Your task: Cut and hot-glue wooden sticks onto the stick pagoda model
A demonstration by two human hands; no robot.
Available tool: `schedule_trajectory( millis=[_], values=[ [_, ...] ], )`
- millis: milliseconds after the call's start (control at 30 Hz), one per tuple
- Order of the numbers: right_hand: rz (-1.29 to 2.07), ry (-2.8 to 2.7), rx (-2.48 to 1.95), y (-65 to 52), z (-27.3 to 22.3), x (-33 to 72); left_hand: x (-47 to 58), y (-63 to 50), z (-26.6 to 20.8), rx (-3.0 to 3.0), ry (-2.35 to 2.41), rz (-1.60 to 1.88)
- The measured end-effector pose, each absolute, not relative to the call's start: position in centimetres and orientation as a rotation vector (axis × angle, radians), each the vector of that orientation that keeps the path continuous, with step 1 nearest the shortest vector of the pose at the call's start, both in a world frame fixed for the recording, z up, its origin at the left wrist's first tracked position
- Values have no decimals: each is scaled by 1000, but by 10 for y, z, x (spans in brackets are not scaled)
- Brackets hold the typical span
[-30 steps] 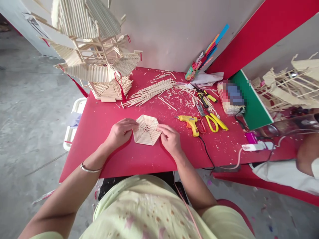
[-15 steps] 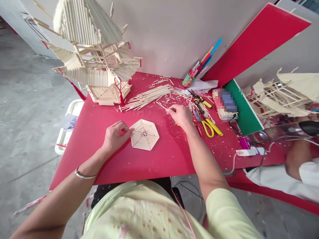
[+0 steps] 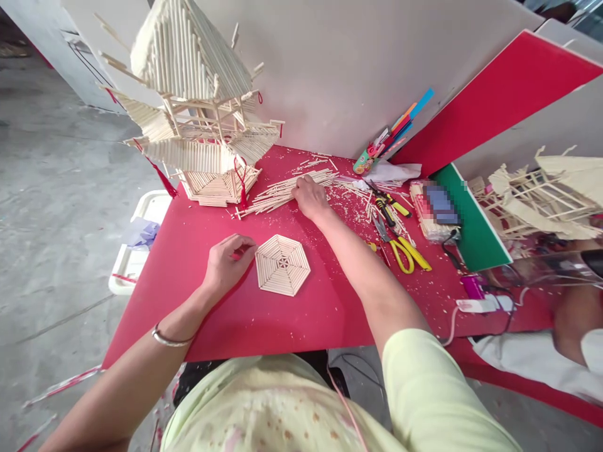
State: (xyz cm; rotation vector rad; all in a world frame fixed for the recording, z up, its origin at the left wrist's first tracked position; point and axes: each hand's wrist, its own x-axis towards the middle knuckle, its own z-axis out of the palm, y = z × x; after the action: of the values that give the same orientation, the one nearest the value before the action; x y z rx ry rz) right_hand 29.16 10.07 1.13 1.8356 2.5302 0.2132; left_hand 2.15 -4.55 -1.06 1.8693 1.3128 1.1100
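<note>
A flat panel of thin wooden sticks (image 3: 283,264), roughly hexagonal with web-like rings, lies on the red table. At its left corner is my left hand (image 3: 229,260), thumb and fingers pressed together; whether they pinch the panel or something small, I cannot make out. My right hand (image 3: 311,198) rests over the pile of loose wooden sticks (image 3: 277,191), fingers curled down onto them, the fingertips partly hidden. Behind the pile's left end stands a tiered pagoda model (image 3: 198,125) built of the same sticks, with red tassels.
Right of the pile lie black-yellow pliers (image 3: 384,210), yellow-handled scissors (image 3: 400,254) and scattered stick scraps. A pen cup (image 3: 363,162) stands by the wall. Farther right are a stick package (image 3: 421,213), a green board (image 3: 475,226), a power strip (image 3: 485,304) and another person's arm (image 3: 577,320).
My right hand has moved left and away from me, from the scraps beside the pile onto the pile itself. My left hand stays by the panel. The camera view has shifted slightly.
</note>
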Motion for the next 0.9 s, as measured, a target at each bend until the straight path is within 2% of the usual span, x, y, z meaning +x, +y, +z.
schedule_trajectory(
  millis=[300,433,600,900],
  values=[
    [335,2583,1704,92,19,300,22,-46,-9,1905,1298,1110],
    [403,2773,1715,65,35,289,21,-45,-11,1868,1304,1179],
    [149,2995,1611,-22,47,263,19,-43,-14,1820,1246,1262],
    [-194,2777,2474,-141,8,287,13,-41,-20,2126,1272,984]
  ],
)
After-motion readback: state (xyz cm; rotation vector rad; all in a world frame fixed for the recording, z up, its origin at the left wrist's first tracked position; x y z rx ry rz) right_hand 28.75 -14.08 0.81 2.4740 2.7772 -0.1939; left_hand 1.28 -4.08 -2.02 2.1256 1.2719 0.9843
